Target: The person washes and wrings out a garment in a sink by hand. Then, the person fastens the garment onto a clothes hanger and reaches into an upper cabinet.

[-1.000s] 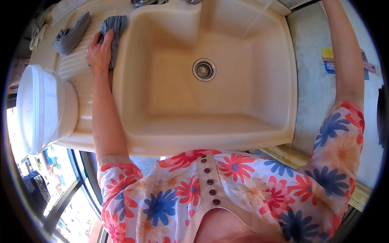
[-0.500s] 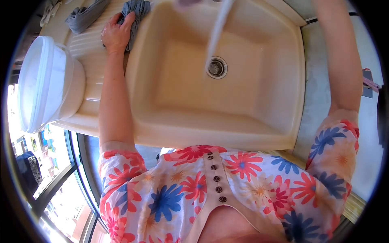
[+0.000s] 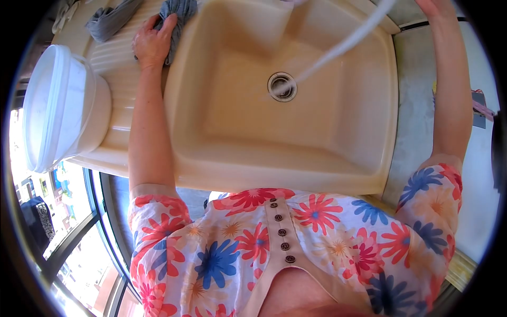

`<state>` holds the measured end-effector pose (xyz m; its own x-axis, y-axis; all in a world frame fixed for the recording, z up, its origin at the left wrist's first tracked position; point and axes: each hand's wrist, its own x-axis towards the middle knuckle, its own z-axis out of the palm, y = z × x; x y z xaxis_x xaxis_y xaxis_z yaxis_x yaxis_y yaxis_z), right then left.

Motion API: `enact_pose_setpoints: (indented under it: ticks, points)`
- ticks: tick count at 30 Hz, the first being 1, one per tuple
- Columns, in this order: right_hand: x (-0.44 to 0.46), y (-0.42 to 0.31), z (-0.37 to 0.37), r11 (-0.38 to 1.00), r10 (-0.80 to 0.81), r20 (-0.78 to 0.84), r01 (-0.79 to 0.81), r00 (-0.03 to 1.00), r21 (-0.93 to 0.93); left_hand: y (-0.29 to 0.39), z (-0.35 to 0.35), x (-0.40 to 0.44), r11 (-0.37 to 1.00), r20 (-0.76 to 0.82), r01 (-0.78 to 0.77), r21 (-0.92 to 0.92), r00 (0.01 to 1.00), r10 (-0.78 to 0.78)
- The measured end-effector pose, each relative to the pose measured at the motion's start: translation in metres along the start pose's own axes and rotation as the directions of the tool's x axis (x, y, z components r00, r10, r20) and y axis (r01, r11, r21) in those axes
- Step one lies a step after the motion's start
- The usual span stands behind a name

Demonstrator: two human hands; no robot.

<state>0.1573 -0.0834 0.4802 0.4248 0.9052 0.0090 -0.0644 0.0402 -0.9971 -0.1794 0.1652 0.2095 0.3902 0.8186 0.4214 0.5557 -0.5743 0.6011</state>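
Head view: left hand (image 3: 151, 45) on grey cloth (image 3: 182, 18), water jet (image 3: 343, 43) running

Left hand, 11 o'clock, curled round bunched cloth on ribbed drainboard (image 3: 117, 61). Right hand (image 3: 436, 7), 2 o'clock, cut by frame: grip can't tell. Beige sink (image 3: 253, 127) 12, white bucket (image 3: 96, 113) 9–10, bright window (image 3: 68, 248) 8. Versus last frame: jet slants from 1 o'clock; cloth unmoved.

the sink (image 3: 311, 121) is warm beige, and the drainboard (image 3: 119, 66) matches it. the near cloth (image 3: 181, 10) is slate grey, the far cloth (image 3: 110, 24) a similar grey. the bucket (image 3: 96, 111) is milky white, the drain (image 3: 288, 93) silvery, the water stream (image 3: 351, 40) whitish. the blouse (image 3: 322, 245) is white, printed with coral-red, blue and pale orange flowers (image 3: 315, 215); its placket (image 3: 272, 264) is plain beige and its buttons (image 3: 282, 232) are dark brown. the counter (image 3: 416, 111) is mottled in pale grey.
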Motion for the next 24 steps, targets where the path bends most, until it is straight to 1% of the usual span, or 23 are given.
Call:
enact_pose_setpoints:
  ticks: [1, 2, 3, 6, 7, 9, 11, 13, 16, 17, 19, 20, 22, 23, 24]
  points:
    - [-0.002, 0.0, 0.001, 0.999, -0.004, -0.058, 0.003, 0.998, -0.034, 0.0, 0.0, 0.0, 1.0, 0.003, 0.005, 0.011, 1.0, -0.005]
    - [-0.019, 0.006, 0.001, 0.965, -0.132, -0.139, 0.096, 0.981, -0.243, 0.0, 0.0, 0.001, 1.0, 0.007, 0.007, 0.021, 1.0, -0.007]
    - [-0.035, 0.013, 0.017, 0.879, -0.271, -0.193, 0.161, 0.943, -0.449, 0.001, 0.001, 0.0, 1.0, -0.008, 0.006, 0.011, 1.0, -0.006]
    - [-0.053, 0.029, 0.028, 0.784, -0.372, -0.425, 0.034, 0.825, -0.62, 0.003, 0.0, -0.002, 1.0, -0.026, 0.015, 0.001, 1.0, -0.015]
    - [-0.064, 0.042, 0.031, 0.763, -0.393, -0.402, 0.05, 0.827, -0.645, 0.003, -0.001, -0.001, 0.999, -0.017, 0.029, 0.013, 0.999, -0.029]
    - [-0.074, 0.075, -0.015, 0.763, -0.24, -0.461, -0.127, 0.854, -0.633, 0.005, -0.001, -0.001, 0.999, 0.001, 0.049, 0.02, 0.999, -0.049]
    - [-0.097, 0.118, -0.029, 0.844, 0.077, -0.451, -0.299, 0.889, -0.446, 0.006, -0.003, 0.0, 0.998, 0.013, 0.061, 0.016, 0.998, -0.062]
    - [-0.105, 0.147, -0.018, 0.835, 0.29, -0.511, -0.475, 0.809, -0.279, 0.004, -0.002, 0.001, 0.998, 0.032, 0.054, 0.014, 0.998, -0.055]
    - [-0.104, 0.152, 0.003, 0.911, 0.327, -0.462, -0.405, 0.824, -0.078, 0.005, -0.002, 0.001, 0.999, 0.028, 0.04, 0.003, 0.999, -0.04]
    - [-0.105, 0.154, 0.001, 0.921, 0.315, -0.424, -0.382, 0.849, -0.081, 0.005, -0.003, 0.0, 0.999, 0.017, 0.038, -0.005, 0.999, -0.038]
    - [-0.101, 0.157, -0.004, 0.942, 0.271, -0.333, -0.32, 0.903, -0.1, 0.011, -0.007, -0.001, 0.997, 0.059, 0.082, -0.001, 0.995, -0.082]
    - [-0.1, 0.164, -0.002, 0.903, 0.321, -0.353, -0.396, 0.879, -0.164, 0.013, -0.008, -0.001, 0.994, 0.075, 0.106, 0.002, 0.991, -0.106]
    - [-0.099, 0.184, 0.011, 0.795, 0.408, -0.404, -0.536, 0.819, -0.285, 0.007, -0.003, -0.001, 0.999, 0.013, 0.05, -0.016, 0.999, -0.05]
    - [-0.098, 0.189, 0.023, 0.804, 0.402, -0.349, -0.508, 0.847, -0.308, 0.003, -0.001, -0.001, 1.0, -0.017, 0.021, -0.019, 1.0, -0.021]
    - [-0.095, 0.194, 0.039, 0.813, 0.397, -0.293, -0.481, 0.87, -0.328, 0.002, 0.0, -0.001, 0.999, -0.019, 0.023, -0.027, 1.0, -0.024]
